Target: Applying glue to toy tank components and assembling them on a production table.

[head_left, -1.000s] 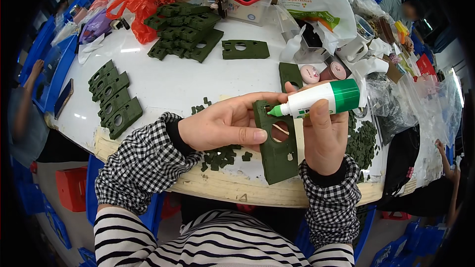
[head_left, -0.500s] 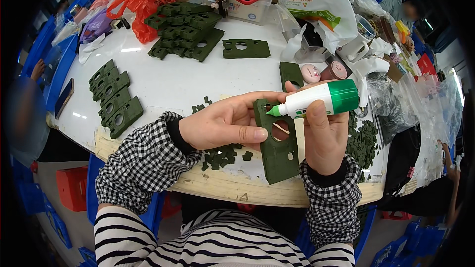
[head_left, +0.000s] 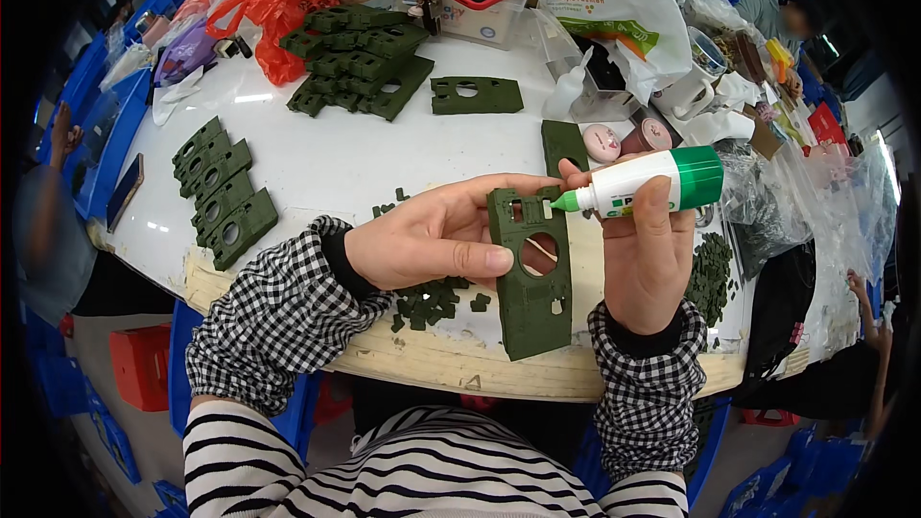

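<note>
Head camera view, looking down on a white table [head_left: 326, 177] with a pale wooden strip [head_left: 432, 363] along its near edge. The left hand [head_left: 432, 242] pinches a dark green panel [head_left: 533, 317] by its left side: thumb in front beside the big round hole, the other fingers partly hidden behind. The panel is in front of the person, its near end over the wooden strip. The right hand [head_left: 652, 264] is wrapped round a white bottle [head_left: 614, 187], thumb uppermost, and points its green nozzle [head_left: 568, 201] leftward at the panel's upper right edge; whether the tip touches is too fine to tell.

To the left, white tabletop stretches to a row of overlapping panels [head_left: 227, 190]; a phone [head_left: 125, 194] lies at the left rim. Ahead, more white surface reaches to a stack of panels [head_left: 369, 62]. The right side is tighter: green bits [head_left: 712, 278] lie just beside the right wrist, with plastic bags [head_left: 763, 216] farther out and a black bag [head_left: 782, 312] at the edge.
</note>
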The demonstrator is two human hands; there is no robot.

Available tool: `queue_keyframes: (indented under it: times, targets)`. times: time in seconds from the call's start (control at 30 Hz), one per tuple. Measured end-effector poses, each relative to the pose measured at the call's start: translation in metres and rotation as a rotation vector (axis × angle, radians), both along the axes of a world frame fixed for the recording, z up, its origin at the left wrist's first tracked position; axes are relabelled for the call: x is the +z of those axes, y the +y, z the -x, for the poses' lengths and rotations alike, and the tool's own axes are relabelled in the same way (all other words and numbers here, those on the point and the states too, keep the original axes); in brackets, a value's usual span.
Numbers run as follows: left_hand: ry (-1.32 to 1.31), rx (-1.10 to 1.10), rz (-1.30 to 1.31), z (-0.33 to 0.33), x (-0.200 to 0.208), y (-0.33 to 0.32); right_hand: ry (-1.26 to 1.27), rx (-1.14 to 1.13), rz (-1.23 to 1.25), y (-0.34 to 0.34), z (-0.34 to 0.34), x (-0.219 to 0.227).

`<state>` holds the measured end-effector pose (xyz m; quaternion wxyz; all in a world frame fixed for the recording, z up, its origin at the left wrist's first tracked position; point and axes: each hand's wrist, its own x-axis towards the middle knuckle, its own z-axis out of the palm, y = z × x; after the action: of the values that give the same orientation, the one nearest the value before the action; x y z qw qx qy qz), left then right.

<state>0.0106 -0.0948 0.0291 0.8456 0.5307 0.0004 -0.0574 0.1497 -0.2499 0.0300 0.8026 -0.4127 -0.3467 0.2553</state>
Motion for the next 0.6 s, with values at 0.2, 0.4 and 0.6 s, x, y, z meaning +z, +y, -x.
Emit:
queue_keyframes:
  times: [0.2, 0.4, 0.6]
  targets:
    - [-0.002, 0.002, 0.045, -0.0009, -0.0010, 0.0001, 0.057, -0.061, 0.009, 0.0021, 0.0021, 0.0046]
    - [0.008, -0.003, 0.047, -0.0002, 0.0004, 0.0002, 0.076, -0.100, 0.031, 0.0034, 0.0030, 0.0055]
    - [0.004, -0.012, 0.049, -0.0003, -0.0009, 0.0006, 0.053, -0.073, 0.025, 0.0026, 0.0005, 0.0039]
